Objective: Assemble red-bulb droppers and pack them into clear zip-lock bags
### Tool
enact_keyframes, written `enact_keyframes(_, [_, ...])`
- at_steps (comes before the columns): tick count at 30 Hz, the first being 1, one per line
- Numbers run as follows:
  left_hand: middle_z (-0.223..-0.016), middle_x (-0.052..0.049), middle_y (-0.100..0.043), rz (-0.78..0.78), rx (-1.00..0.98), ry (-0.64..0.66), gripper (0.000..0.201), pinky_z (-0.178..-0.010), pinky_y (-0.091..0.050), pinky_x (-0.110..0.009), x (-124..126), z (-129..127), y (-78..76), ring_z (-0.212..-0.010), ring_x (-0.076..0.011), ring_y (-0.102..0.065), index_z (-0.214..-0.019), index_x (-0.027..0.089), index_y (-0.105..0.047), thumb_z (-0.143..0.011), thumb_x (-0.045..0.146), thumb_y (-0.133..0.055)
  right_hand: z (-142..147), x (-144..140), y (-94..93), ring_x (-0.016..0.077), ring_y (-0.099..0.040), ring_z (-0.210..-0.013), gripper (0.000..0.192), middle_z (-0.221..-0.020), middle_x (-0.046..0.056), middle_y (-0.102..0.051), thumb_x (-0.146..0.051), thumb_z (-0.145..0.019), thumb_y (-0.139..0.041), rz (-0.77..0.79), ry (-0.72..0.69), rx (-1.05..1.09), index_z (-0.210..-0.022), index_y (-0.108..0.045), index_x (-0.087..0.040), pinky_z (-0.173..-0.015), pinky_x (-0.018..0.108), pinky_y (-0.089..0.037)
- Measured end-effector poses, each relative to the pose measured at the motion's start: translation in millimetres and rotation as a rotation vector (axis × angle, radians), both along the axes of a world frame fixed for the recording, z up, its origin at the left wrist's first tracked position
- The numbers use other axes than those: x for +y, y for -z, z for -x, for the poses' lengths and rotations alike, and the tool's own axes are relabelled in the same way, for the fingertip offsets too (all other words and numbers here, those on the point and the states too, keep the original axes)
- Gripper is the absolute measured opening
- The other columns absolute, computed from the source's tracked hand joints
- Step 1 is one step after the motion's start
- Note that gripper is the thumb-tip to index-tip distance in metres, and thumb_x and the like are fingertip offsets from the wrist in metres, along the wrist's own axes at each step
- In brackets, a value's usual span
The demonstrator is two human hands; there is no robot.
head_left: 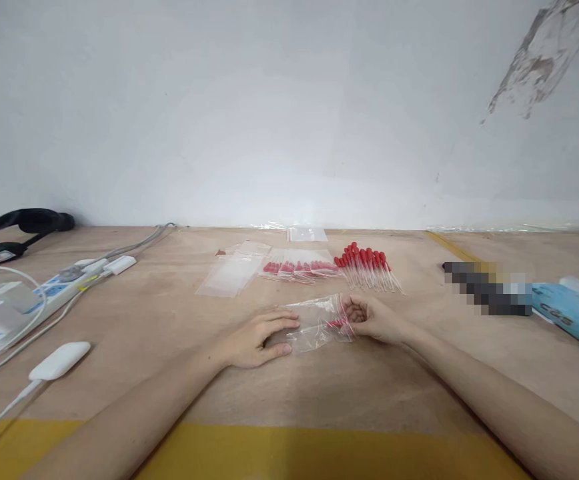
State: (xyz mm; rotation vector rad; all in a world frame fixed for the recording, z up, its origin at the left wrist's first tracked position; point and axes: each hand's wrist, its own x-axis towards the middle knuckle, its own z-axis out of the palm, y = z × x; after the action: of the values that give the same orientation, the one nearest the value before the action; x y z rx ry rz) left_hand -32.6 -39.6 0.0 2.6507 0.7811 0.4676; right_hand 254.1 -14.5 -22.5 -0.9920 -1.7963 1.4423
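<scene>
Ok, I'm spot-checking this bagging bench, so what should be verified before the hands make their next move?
1. Left hand pinning the clear zip bag flat: ok.
2. Right hand at the bag's open end: ok.
3. Red-bulb droppers inside the bag: red shows at its mouth, count cannot tell.
4. Loose droppers close by: ok.
5. Empty bags stacked nearby: ok.
6. Zip sealed: cannot tell.
</scene>
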Motion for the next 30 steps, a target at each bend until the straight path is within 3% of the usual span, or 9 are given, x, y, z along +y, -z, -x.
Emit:
enact_keyframes(5, [-0.130, -0.007, -0.045, -0.006, -0.001, -0.001, 0.043, -0.102, -0.028, -0.040, 0, 0, 1.0, -0.120, -0.0213, -0.039, -0.124, 0.022, -0.045, -0.083, 0.036, -0.049, 3, 0, 2.6, 0.0095, -0.049, -0.054, 0.028, -0.059, -0.001, -0.056, -0.041, -0.061, -0.069, -0.064, 0.002, -0.110, -0.069, -0.061, -0.015, -0.051, 0.022, -0.037])
enact_keyframes(7, [-0.130, -0.007, -0.045, -0.008, 0.008, -0.002, 0.043, -0.103, -0.028, -0.039, 0, 0, 1.0, -0.120, -0.0209, -0.039, -0.124, 0.022, -0.045, -0.084, 0.036, -0.048, 5, -3, -2.0, 0.0112, -0.051, -0.061, 0.029, -0.064, 0.001, -0.056, -0.045, -0.068, -0.063, -0.190, -0.009, -0.170, -0.066, -0.064, -0.016, -0.056, 0.023, -0.039])
enact_keyframes(10, [-0.130, -0.006, -0.044, -0.016, 0.023, 0.000, 0.042, -0.103, -0.027, -0.039, 1, 0, 1.1, -0.121, -0.0204, -0.039, -0.124, 0.023, -0.045, -0.084, 0.036, -0.048, 2, -6, -12.4, 0.0141, -0.052, -0.079, 0.032, -0.081, 0.004, -0.058, -0.043, -0.076, -0.054, -0.321, -0.132, -0.225, -0.063, -0.065, -0.015, -0.071, 0.025, -0.040])
enact_keyframes(13, [-0.132, -0.006, -0.042, -0.036, 0.045, 0.014, 0.040, -0.104, -0.026, -0.040, 1, 0, 1.2, -0.121, -0.0207, -0.038, -0.124, 0.025, -0.046, -0.085, 0.036, -0.046, -10, 0, -19.6, 0.0137, -0.053, -0.077, 0.029, -0.081, 0.003, -0.059, -0.041, -0.076, -0.053, -0.238, -0.190, -0.307, -0.069, -0.065, -0.015, -0.070, 0.025, -0.041])
enact_keyframes(16, [-0.135, -0.005, -0.038, -0.052, 0.085, 0.028, 0.038, -0.104, -0.025, -0.041, 1, 0, 0.6, -0.123, -0.0212, -0.035, -0.124, 0.027, -0.046, -0.086, 0.036, -0.044, -23, 18, -22.2, 0.0129, -0.054, -0.066, 0.026, -0.072, 0.002, -0.061, -0.040, -0.073, -0.055, -0.207, 0.025, -0.418, -0.073, -0.064, -0.015, -0.061, 0.024, -0.041])
enact_keyframes(20, [-0.135, -0.004, -0.037, -0.062, 0.117, 0.028, 0.038, -0.104, -0.025, -0.041, 1, 0, -1.1, -0.123, -0.0215, -0.035, -0.124, 0.028, -0.046, -0.087, 0.036, -0.043, -30, 62, -28.6, 0.0147, -0.056, -0.067, 0.016, -0.072, 0.004, -0.063, -0.031, -0.069, -0.056, -0.496, 0.582, -0.621, -0.072, -0.062, -0.016, -0.062, 0.024, -0.041])
enact_keyframes(23, [-0.135, -0.004, -0.037, -0.066, 0.129, 0.031, 0.038, -0.104, -0.025, -0.041, 1, 0, -2.3, -0.123, -0.0213, -0.035, -0.124, 0.028, -0.045, -0.087, 0.035, -0.043, -29, 99, -36.6, 0.0183, -0.058, -0.075, 0.031, -0.079, 0.007, -0.064, -0.033, -0.070, -0.054, -0.554, 0.854, -0.736, -0.094, -0.062, -0.015, -0.067, 0.027, -0.041])
enact_keyframes(26, [-0.136, -0.004, -0.037, -0.069, 0.128, 0.036, 0.038, -0.104, -0.025, -0.041, 1, 0, -2.9, -0.123, -0.0213, -0.035, -0.125, 0.029, -0.044, -0.087, 0.036, -0.043, -24, 126, -41.6, 0.0246, -0.057, -0.089, 0.045, -0.093, 0.012, -0.064, -0.043, -0.069, -0.054, -0.425, 0.998, -0.790, -0.103, -0.061, -0.015, -0.071, 0.032, -0.042])
enact_keyframes(30, [-0.136, -0.004, -0.036, -0.054, 0.128, 0.026, 0.039, -0.104, -0.024, -0.042, 0, 1, -3.2, -0.124, -0.0220, -0.034, -0.124, 0.028, -0.045, -0.086, 0.036, -0.044, -19, 143, -40.0, 0.0274, -0.059, -0.086, 0.035, -0.092, 0.013, -0.064, -0.046, -0.066, -0.056, -0.301, 1.053, -0.783, -0.086, -0.068, -0.019, -0.067, 0.035, -0.043])
